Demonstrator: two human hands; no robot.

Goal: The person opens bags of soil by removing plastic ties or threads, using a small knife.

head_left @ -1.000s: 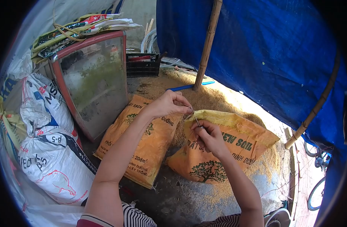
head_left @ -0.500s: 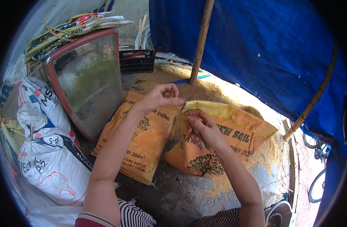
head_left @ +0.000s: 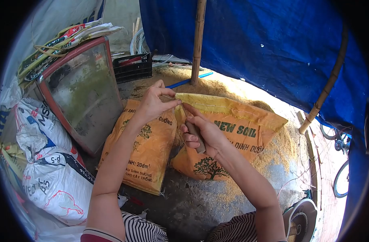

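An orange NEW SOIL sack [head_left: 233, 137] stands bulging on the floor, its stitched yellow top edge [head_left: 216, 104] stretched out to the right. My left hand [head_left: 157, 101] is closed in a pinch at the left corner of that edge, thumb and fingertips on the corner or its thread. My right hand [head_left: 206, 135] grips a tool with a grey-brown handle [head_left: 195, 139] and a thin, narrow tip, which points up at the same corner, close to my left thumb. A second orange sack [head_left: 146, 155] lies flat under my left forearm.
White printed sacks [head_left: 55, 185] fill the left side. A red-framed glass panel [head_left: 86, 92] leans behind them, with folded sacks [head_left: 67, 42] on top. Further back are a black crate [head_left: 132, 69], a bamboo pole [head_left: 198, 44] and a blue tarp [head_left: 273, 52]. Husk-like grains [head_left: 281, 157] are spread across the floor.
Both hands have shifted slightly left and up in view with the sack's corner. The right hand has turned, and the tool's tip is now nearer the left fingertips. The view has swung a little.
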